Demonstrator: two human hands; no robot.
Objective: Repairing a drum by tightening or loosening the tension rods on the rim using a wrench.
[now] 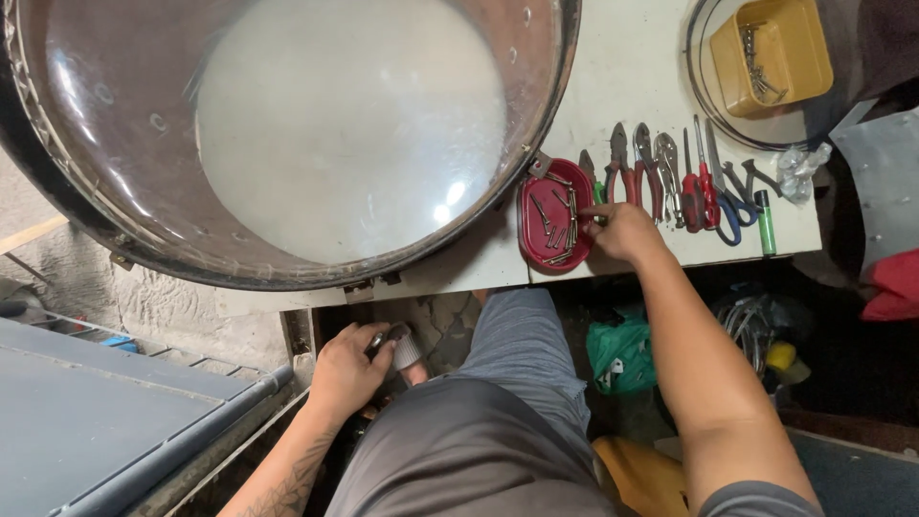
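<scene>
Screws lie heaped in a small red oval tray near the front edge of a pale, scuffed worktable, and the head view looks straight down on them. The tray's long axis runs away from the person, and most of the screws lie roughly along that axis, a few crossed at angles. The right hand rests at the tray's right rim, fingers curled together and pinching at the screws there; what exactly sits between the fingertips cannot be told. The left hand is down below the table edge beside the person's knee, closed around a small dark tool with a pale end. A big round metal drum with a shiny inside fills the upper left, overhanging the table. Just right of the tray a row of pliers, scissors and a green marker lies with the handles pointing toward the person. Farther back, a yellow box with more screws sits inside a metal ring. Under the table the floor is dim and cluttered, with a green bag and a grey panel at lower left.
</scene>
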